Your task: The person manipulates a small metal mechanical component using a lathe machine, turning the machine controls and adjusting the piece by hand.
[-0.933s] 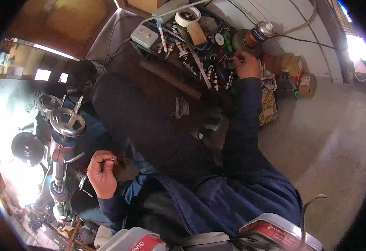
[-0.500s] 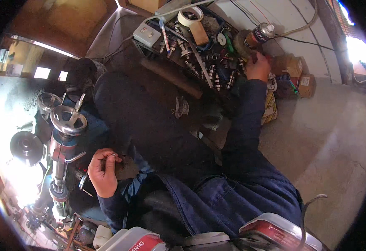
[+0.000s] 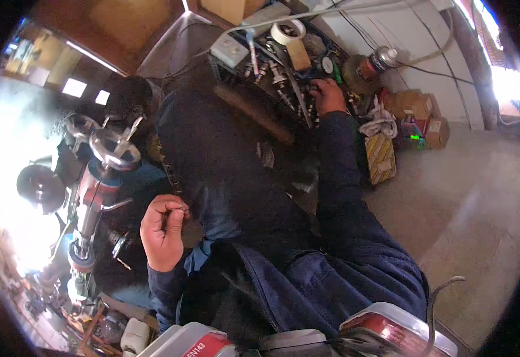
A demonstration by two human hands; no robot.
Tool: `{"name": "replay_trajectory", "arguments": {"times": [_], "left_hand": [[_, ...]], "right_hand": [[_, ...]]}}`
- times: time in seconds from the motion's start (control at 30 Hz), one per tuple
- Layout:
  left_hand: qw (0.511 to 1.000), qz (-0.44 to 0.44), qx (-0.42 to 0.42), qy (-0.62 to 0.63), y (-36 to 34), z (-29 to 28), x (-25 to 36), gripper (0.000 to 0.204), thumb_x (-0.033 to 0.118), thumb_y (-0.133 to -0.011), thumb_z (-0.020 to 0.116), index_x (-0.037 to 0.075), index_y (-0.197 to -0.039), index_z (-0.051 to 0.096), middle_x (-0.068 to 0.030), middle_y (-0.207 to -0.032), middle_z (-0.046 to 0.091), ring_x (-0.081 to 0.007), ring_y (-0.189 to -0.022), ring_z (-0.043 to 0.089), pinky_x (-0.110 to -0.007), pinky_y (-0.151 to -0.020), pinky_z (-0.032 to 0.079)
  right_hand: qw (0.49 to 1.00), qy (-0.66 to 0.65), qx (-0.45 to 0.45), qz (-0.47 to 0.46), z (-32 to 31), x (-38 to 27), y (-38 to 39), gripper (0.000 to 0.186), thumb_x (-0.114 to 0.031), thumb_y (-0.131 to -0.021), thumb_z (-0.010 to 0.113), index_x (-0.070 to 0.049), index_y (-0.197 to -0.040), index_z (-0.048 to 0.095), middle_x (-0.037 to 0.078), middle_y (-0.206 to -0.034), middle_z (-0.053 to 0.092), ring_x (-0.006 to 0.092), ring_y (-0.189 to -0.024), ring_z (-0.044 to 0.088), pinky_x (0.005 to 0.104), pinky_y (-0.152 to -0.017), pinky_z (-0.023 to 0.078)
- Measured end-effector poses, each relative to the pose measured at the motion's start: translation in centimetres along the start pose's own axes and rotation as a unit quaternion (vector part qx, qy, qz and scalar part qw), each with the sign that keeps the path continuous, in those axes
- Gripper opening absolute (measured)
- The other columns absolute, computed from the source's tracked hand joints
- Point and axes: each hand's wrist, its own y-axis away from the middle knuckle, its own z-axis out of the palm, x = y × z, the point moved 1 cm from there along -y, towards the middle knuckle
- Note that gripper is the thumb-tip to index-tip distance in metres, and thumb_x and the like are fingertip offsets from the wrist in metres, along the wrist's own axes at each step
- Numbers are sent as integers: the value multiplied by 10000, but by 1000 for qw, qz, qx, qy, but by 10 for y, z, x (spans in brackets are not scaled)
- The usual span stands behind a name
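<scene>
My left hand (image 3: 163, 232) is closed, pinching a small metal piece (image 3: 181, 210) beside the lathe-like machine with chrome handwheels (image 3: 115, 149). My right hand (image 3: 328, 95) reaches into a black tray (image 3: 224, 71) of metal parts, fingers curled; what they grip is too small to make out. Around it lie a long metal bar (image 3: 303, 106), shafts with lobes (image 3: 278, 75), a dial gauge (image 3: 327, 64), a wooden block (image 3: 298, 55), a roll of white tape (image 3: 288, 31) and a pale switch box (image 3: 229, 50).
A spray can (image 3: 376, 64) stands at the back right, cables running behind it. A white rag (image 3: 380, 124), a yellow box (image 3: 380, 160) and cardboard boxes (image 3: 409, 106) sit right of the tray. My dark-clad leg (image 3: 212, 149) fills the middle. A white jug (image 3: 135, 333) is at lower left.
My right hand has shifted leftward within the tray, from near the spray can toward the middle parts. The view has turned slightly; my left hand keeps its pinch.
</scene>
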Motion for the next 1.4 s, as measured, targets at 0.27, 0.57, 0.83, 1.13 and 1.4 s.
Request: {"name": "replay_trajectory", "arguments": {"times": [0.27,0.57,0.83,1.13,1.4], "left_hand": [[995,26,97,10,-2,-6,25,65,14,-990,579,-34,-1019,611,-91,-991,643,-120,-842,619,-249,-745,511],[964,189,174,63,-29,0,55,76,1,-983,605,-38,-1047,621,-94,-1119,651,-104,-954,610,-226,-825,486],[956,210,202,-16,8,-26,50,92,14,-990,602,-53,-1051,621,-102,-1147,634,-121,-993,607,-238,-869,486],[942,230,236,-59,20,-34,53,75,-5,-965,628,-64,-1010,636,-115,-1094,659,-129,-956,626,-239,-820,507],[944,225,219,-103,20,-38,56,76,-6,-963,628,-65,-1010,634,-124,-1072,682,-124,-919,639,-238,-794,516]], "right_hand": [[838,-536,54,81,-80,-147,22,266,-95,-994,612,18,-1234,588,123,-1093,661,210,-911,658,350,-781,551],[504,-807,-309,-9,-90,-316,104,296,-112,-978,630,24,-1235,576,134,-1076,676,207,-886,672,334,-780,568],[534,-764,-363,3,-89,-346,127,267,-80,-990,608,44,-1225,577,143,-1096,672,216,-897,685,330,-795,579],[576,-725,-377,-21,-95,-356,138,277,-98,-991,617,55,-1218,577,142,-1098,671,220,-886,699,329,-797,586],[655,-678,-324,-81,-93,-353,143,327,-177,-994,634,51,-1223,583,132,-1086,677,195,-885,700,318,-785,587]]}}
